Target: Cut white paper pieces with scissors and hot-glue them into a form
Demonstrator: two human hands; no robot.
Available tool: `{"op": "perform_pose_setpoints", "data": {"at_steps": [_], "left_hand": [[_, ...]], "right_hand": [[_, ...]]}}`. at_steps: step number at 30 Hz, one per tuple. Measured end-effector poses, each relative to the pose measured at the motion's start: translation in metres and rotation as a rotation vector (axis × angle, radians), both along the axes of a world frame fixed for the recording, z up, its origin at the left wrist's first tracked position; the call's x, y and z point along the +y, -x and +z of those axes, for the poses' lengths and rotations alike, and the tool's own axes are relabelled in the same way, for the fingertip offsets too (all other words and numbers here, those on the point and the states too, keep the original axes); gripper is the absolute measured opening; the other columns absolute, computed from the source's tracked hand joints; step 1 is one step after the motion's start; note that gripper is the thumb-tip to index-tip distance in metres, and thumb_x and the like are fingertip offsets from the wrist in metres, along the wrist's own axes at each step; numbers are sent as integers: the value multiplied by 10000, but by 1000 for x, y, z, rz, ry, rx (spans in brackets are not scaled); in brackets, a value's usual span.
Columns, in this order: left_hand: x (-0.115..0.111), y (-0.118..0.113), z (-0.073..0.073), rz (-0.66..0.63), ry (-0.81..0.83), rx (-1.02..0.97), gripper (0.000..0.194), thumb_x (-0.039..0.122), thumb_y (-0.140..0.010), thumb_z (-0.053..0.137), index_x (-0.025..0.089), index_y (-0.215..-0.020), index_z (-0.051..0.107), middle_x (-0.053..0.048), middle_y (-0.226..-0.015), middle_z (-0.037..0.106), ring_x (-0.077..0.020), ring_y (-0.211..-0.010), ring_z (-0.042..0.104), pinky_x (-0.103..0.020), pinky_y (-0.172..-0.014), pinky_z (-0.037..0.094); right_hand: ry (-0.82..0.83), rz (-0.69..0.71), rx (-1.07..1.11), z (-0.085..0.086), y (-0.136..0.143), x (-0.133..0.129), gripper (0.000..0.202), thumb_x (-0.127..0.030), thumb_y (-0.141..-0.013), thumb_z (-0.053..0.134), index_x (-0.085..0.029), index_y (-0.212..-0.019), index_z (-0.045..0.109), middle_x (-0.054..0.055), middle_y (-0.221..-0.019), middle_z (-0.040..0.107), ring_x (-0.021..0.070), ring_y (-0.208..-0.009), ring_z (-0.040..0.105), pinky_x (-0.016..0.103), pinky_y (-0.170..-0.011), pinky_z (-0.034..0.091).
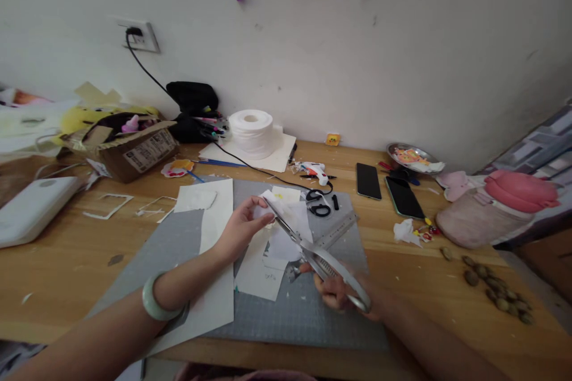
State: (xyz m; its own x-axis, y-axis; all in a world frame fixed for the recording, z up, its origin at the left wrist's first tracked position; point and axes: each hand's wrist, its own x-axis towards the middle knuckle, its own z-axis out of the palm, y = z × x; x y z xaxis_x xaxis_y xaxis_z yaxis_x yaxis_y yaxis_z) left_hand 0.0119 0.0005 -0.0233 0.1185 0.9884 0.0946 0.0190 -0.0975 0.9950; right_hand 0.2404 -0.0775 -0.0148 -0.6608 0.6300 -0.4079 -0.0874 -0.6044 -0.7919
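Observation:
My right hand is closed around the handles of large silver scissors, whose blades point up and to the left. The blades reach to a small piece of white paper pinched between the thumb and fingers of my left hand. Whether the blades are cutting into it, I cannot tell. Under the hands, several loose white sheets lie on a grey cutting mat. Behind the scissors rest a clear ruler and a second pair of scissors with black handles.
A white roll stands at the back, left of a white glue gun with a black cord. Two phones lie to the right, near a metal bowl and a pink-lidded container. An open cardboard box sits back left.

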Motion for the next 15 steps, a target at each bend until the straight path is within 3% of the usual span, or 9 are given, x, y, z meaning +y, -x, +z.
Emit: {"op": "perform_pose_setpoints", "data": {"at_steps": [8,15], "left_hand": [[1,0,0,17,4,-8,214,280,-674,649,218,-805,492,18,-822,511,-140,-745,510,-250,-683,421],[2,-2,0,31,-1,-39,192,270,-669,653,213,-781,508,17,-816,510,-146,-780,505,-263,-711,425]], "right_hand": [[13,-5,51,-3,-2,-3,418,-309,-655,688,-209,-1050,594,-94,-557,316,13,-388,234,168,-360,136],[73,-6,143,-3,-5,-3,530,-499,-622,688,-207,-1057,609,-75,-607,351,10,-434,248,159,-388,114]]}}
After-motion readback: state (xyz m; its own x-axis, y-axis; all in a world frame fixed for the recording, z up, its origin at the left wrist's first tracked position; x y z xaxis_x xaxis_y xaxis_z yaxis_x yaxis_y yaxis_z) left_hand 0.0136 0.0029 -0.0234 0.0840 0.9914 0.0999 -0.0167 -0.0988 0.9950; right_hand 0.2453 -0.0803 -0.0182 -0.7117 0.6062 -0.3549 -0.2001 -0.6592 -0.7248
